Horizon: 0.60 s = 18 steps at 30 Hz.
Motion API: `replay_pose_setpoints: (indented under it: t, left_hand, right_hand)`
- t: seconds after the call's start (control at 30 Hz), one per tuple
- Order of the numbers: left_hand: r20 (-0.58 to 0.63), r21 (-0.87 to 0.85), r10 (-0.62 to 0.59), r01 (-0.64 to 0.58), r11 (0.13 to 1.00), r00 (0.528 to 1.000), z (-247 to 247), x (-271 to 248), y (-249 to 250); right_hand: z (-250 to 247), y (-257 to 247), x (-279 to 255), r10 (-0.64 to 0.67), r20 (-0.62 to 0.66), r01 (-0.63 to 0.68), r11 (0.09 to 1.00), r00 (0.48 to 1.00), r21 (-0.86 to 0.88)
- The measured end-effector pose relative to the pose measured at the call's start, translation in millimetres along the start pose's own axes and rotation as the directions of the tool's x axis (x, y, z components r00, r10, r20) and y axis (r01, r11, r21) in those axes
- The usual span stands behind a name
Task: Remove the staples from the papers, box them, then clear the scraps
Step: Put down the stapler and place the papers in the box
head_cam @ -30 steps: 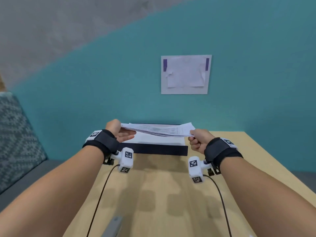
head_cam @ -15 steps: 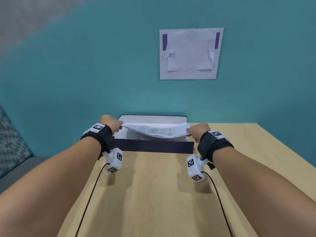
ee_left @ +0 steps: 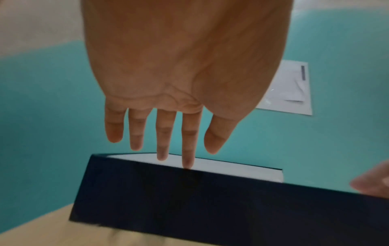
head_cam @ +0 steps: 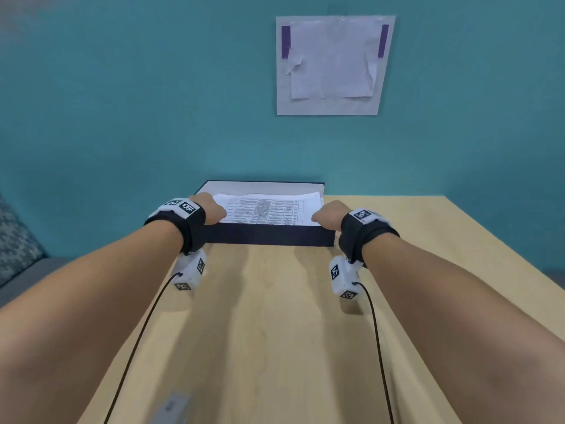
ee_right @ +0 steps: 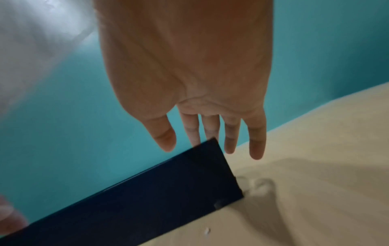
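From the head view, a dark box [head_cam: 269, 235] sits at the far edge of the wooden counter [head_cam: 275, 332], against the teal wall [head_cam: 122, 102]. A stack of printed papers [head_cam: 269, 209] lies flat inside it. The left hand [head_cam: 211, 208] is at the box's left end and the right hand [head_cam: 328, 212] at its right end, both seen from the back, so the fingers are hidden here. A white sheet [head_cam: 331, 65] with two purple strips is stuck on the wall above. A blurred grey object [head_cam: 171, 408] lies near the counter's near edge, and a patterned cushion [head_cam: 15, 240] shows at far left.

The left wrist view shows what the head view cannot — the left hand [ee_left: 181, 74] is released, fingers [ee_left: 188, 143] straight and spread, holding nothing, with two fingertips over the box's [ee_left: 210, 199] rim. The white inside of the box is visible, but the papers cannot be made out.

The right wrist view shows the right hand [ee_right: 189, 74] likewise released, its fingers [ee_right: 256, 141] straight above the box's [ee_right: 157, 191] right corner. Small pale scraps [ee_right: 207, 230] lie on the counter [ee_right: 315, 183] just beside that corner — blurred.
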<state>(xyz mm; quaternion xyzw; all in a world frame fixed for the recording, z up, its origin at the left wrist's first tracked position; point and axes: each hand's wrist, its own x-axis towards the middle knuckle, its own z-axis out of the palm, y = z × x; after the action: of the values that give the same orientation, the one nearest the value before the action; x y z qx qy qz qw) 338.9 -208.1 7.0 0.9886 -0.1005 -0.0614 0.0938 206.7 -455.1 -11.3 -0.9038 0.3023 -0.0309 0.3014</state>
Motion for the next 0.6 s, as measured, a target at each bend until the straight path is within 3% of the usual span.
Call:
replay_pose_setpoints:
  t: [0.1, 0.37, 0.6]
  left_hand:
    - [-0.052, -0.029, 0.097, -0.099, 0.995, 0.994, -20.1, -37.2, 19.2]
    - [-0.095, -0.108, 0.403, -0.412, 0.905, 0.910, -59.4, -167.6, 66.9]
    - [-0.138, -0.291, 0.651, -0.658, 0.694, 0.747, -64.1, -312.0, 87.5]
  right_hand:
    - [-22.1, -9.1, -20.4, -0.095, -0.011, 0.094, 0.990, 0.995, -0.108]
    - [-81.1, -27.2, -150.7, -0.231, -0.065, 0.223, 0.969, 0.971, -0.109]
    - [-122.9, 4.8, -325.5, -0.327, -0.012, 0.318, 0.926, 0.945, -0.203]
